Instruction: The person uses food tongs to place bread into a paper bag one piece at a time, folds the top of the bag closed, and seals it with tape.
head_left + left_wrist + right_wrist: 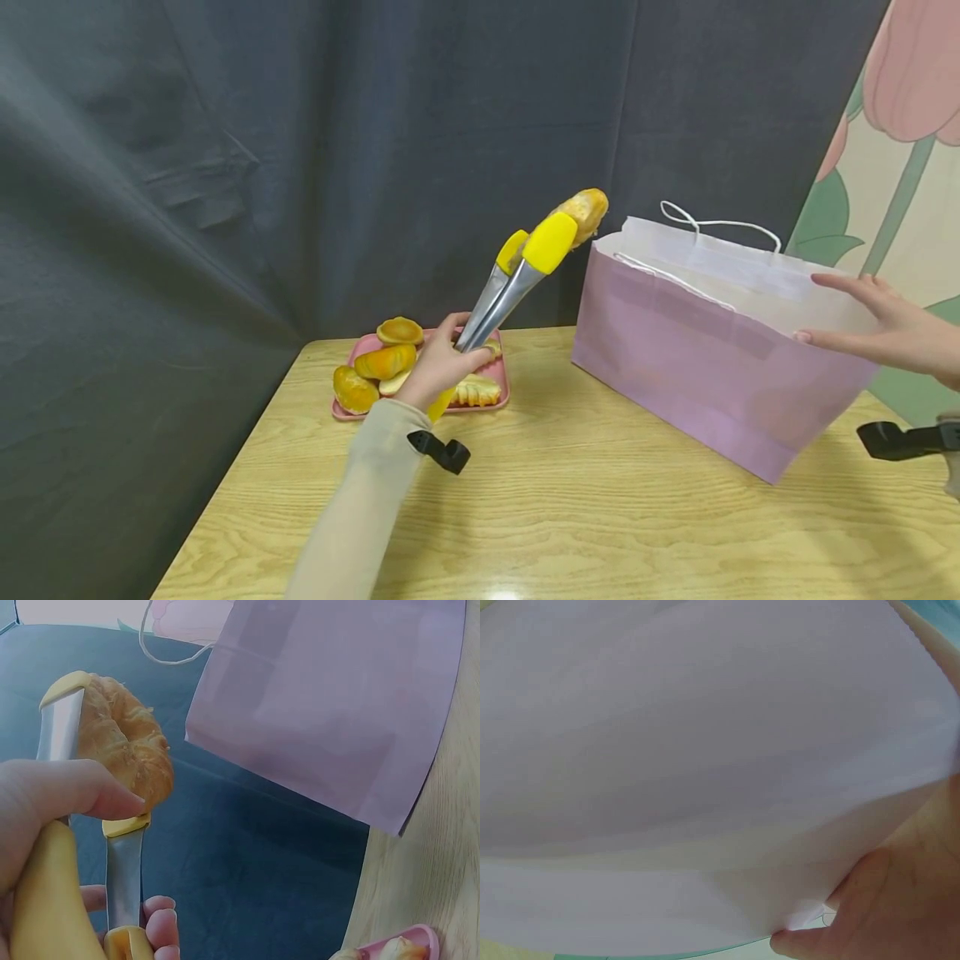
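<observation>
Left hand (438, 367) gripping tongs (513, 295); croissant (587, 212) beyond it, between their tips, probably light and flaky, best clasped gently at mid-body; right hand (896, 325), fingers extended, at the bag (697, 367)

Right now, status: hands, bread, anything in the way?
Left hand grips tongs pinching bread. Right hand at open mouth of paper bag. No obstruction visible between bread and paper bag.

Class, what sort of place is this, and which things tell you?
Perhaps a staged indoor set: a dark cloth hangs behind a wood-grained table, where a pink tray of bread sits.
</observation>
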Tool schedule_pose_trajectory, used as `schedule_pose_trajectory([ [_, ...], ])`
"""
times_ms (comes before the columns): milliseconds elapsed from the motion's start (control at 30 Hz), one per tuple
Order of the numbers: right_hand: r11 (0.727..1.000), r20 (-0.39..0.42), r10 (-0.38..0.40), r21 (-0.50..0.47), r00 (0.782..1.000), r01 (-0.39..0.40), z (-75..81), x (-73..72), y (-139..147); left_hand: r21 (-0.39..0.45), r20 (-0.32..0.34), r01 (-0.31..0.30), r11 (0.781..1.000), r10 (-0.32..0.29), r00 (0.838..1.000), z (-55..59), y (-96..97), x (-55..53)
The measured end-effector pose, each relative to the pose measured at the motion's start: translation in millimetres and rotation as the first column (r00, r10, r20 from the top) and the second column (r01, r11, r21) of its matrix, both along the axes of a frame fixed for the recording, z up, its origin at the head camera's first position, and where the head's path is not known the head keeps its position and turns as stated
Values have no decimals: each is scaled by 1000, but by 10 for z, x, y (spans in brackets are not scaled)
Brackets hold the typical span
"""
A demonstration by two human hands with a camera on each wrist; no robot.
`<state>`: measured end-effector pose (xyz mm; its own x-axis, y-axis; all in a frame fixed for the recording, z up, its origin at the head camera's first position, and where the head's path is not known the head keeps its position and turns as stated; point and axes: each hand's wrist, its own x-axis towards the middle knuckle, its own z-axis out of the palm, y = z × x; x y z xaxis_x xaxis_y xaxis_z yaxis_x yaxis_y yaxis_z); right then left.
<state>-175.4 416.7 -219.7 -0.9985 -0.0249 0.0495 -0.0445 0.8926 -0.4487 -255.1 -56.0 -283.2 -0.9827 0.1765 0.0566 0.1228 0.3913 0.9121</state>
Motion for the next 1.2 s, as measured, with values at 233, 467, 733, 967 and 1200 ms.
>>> schedule_pose_trajectory([
  [233,1000,-8,6,1,1000,-6,-12,-11,5,-25,-11,-1,1000,1,1000,4,19,1],
  [467,1000,-15,5,-5,1000,-5,-14,-13,17,-18,-36,16,1000,-16,999,47,41,-21],
  [733,1000,-9,4,-20,1000,-5,-21,5,3,36,1,75,997,-76,997,119,87,-18],
  [967,1000,-15,7,-6,1000,-7,-23,-10,4,-48,-46,42,998,-44,998,188,158,-33],
  [1200,1000,-26,19,-5,999,-19,-16,-2,6,-46,-43,72,996,-74,996,242,243,-46],
])
